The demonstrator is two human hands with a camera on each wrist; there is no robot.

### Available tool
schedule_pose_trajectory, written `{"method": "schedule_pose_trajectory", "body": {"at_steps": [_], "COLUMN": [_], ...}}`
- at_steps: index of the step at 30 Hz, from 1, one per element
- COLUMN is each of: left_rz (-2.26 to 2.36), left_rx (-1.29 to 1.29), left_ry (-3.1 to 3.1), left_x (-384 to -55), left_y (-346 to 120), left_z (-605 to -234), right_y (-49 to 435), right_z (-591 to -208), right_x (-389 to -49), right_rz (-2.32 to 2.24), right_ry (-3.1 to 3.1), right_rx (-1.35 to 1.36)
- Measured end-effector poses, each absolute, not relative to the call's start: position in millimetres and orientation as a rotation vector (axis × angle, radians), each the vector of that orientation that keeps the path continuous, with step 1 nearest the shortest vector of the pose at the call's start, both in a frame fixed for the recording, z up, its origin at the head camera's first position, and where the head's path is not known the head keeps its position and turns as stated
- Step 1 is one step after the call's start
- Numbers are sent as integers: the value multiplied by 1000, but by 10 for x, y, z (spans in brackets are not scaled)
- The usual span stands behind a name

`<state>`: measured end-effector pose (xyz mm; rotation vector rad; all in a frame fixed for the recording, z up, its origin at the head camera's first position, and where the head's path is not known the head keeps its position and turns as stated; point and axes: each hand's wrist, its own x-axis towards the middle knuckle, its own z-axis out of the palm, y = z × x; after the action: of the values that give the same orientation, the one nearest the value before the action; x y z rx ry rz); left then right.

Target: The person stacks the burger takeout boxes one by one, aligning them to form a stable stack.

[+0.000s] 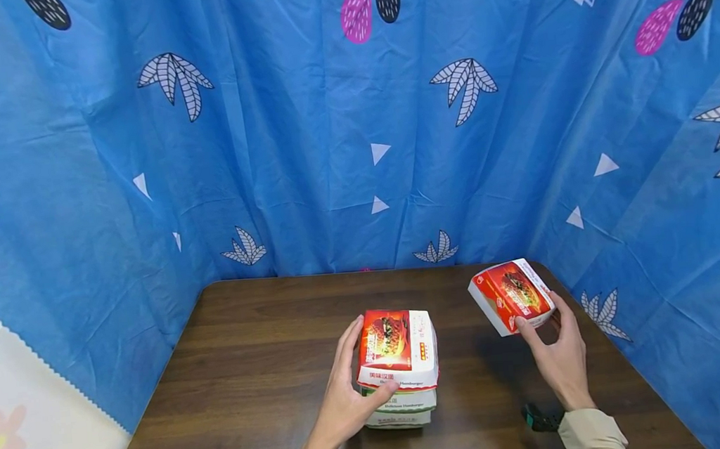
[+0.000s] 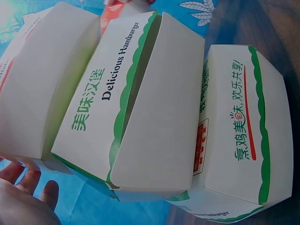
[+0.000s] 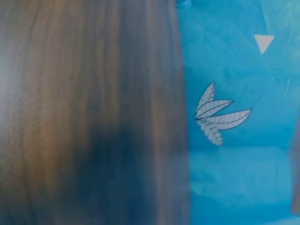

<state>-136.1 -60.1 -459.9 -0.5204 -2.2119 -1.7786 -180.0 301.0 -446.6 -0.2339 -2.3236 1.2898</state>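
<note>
Three paper hamburger boxes are stacked near the front middle of the table. The top one, a red and white hamburger box (image 1: 395, 348), has a burger picture on its lid. My left hand (image 1: 346, 399) grips this top box, thumb at its front and fingers along its left side. Below it are two white boxes with green trim, the middle box (image 2: 154, 112) and the bottom box (image 2: 248, 126), set slightly askew. Off to the right, my right hand (image 1: 559, 358) holds another red and white hamburger box (image 1: 510, 296), tilted, above the table; the right wrist view does not show its grip.
The dark wood table (image 1: 264, 373) is backed by a blue patterned curtain (image 1: 329, 149), which also runs along both sides. A white cloth with a flower (image 1: 20, 420) hangs at the left. Dark wrist straps (image 1: 540, 418) show near both wrists.
</note>
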Motion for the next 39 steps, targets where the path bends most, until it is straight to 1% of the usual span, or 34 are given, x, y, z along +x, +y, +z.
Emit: {"method": "schedule_pose_trajectory", "body": {"at_steps": [13, 18, 31, 39], "left_rz": [-1806, -1794, -1798, -1846], "left_rx": [-481, -509, -536, -496], "left_ry": [-2237, -2208, -2196, -2206], "left_x": [-1372, -1377, -1383, -1381], "left_y": [-591, -605, -625, -619], "left_z": [-4601, -4603, -4615, -4623], "right_y": [2741, 2637, 2399, 2248], "right_z": [-4086, -3981, -3803, -3741], "right_x": [-1630, -1583, -1505, -1483], "right_rz": [1239, 1252, 1311, 1320], "right_ry": [-2310, -2315, -2237, -2198], "right_rx": [-74, 18, 354, 572]}}
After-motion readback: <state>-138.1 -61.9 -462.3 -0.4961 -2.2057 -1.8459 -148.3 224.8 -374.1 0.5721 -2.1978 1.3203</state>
